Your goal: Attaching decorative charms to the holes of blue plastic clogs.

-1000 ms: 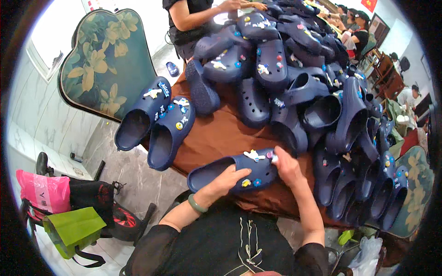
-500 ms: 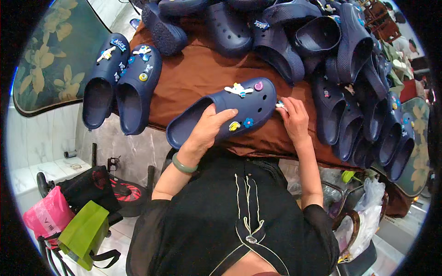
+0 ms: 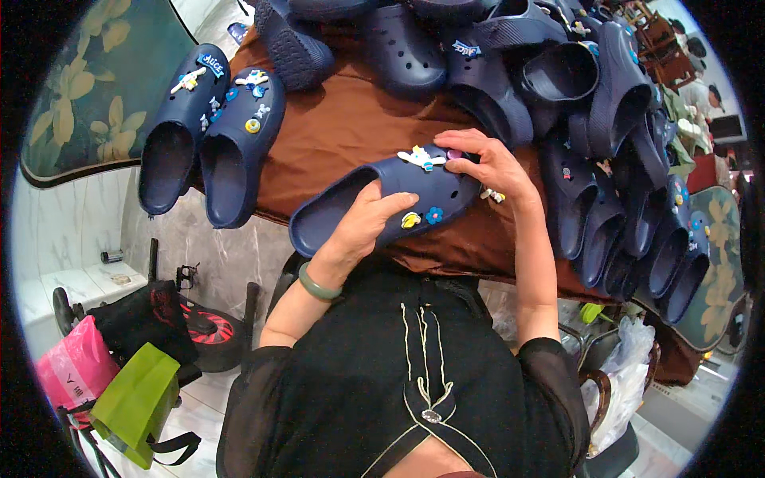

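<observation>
My left hand [image 3: 362, 223] is closed around the side of a navy clog [image 3: 382, 171], its thumb on the upper and its fingers hidden beneath. The clog bears a white figure charm [image 3: 421, 158], a yellow charm [image 3: 410, 220] and a blue flower charm [image 3: 434, 215]. At the toe, thumb and forefinger of my right hand [image 3: 496, 163] close around a purple swirl charm [image 3: 453, 154], which they partly cover. A small white and yellow charm [image 3: 493, 195] shows just under my right hand; whether the other fingers hold it or it lies on the cloth, I cannot tell.
Brown cloth [image 3: 351, 119] covers the table. Two charm-decorated navy clogs [image 3: 243, 151] stand at the left, and a heap of clogs [image 3: 558, 76] fills the back and right. Down left are a pink bag [image 3: 76, 362] and a green bag [image 3: 137, 398]; plastic bags [image 3: 625, 366] sit lower right.
My right hand has moved up and left, from beside the clog's toe onto the purple charm. The small white charm it was pinching now shows below the hand. My left hand keeps its hold.
</observation>
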{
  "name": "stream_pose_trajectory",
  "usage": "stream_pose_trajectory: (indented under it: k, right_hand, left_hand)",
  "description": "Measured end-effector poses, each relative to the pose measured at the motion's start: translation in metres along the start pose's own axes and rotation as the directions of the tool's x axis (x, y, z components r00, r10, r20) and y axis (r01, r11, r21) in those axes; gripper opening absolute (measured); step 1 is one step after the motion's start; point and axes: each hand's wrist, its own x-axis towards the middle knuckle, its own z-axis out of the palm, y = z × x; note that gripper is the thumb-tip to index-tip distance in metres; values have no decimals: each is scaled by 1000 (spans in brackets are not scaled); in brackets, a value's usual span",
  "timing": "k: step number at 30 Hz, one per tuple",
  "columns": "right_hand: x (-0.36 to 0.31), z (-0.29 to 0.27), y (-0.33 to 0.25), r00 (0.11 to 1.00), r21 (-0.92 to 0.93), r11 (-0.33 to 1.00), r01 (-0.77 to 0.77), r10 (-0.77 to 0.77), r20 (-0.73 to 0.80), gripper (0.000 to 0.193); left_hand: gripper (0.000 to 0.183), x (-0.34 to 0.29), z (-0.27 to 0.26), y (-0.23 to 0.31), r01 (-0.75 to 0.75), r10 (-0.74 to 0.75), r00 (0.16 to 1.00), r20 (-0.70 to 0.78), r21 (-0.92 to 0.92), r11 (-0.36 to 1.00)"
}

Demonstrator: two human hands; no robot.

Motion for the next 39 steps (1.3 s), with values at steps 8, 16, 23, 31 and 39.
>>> stream_pose_trajectory:
  k: [8, 16, 23, 31, 39]
  right_hand:
    - [5, 30, 4, 937, -178, 983, 30, -90, -339, 19]
    - [-15, 33, 4, 770, -262, 964, -43, -135, -623, 16]
    - [-50, 26, -6, 789, -396, 909, -129, -148, -597, 28]
    - [17, 36, -34, 964, -208, 961, 182, -216, -153, 24]
    - [34, 47, -19, 935, 248, 962, -110, 185, -301, 18]
  left_hand:
    - [43, 1, -1, 0, 11, -10, 999, -31, 28, 1000]
    - [44, -3, 2, 4, 17, -16, 1000, -3, 48, 999]
    - [43, -4, 0, 3, -1, -1, 1000, 31, 60, 998]
    - [41, -4, -8, -5, -23, 20, 999, 35, 83, 996]
    - [40, -4, -6, -2, -38, 38, 999, 4, 137, 990]
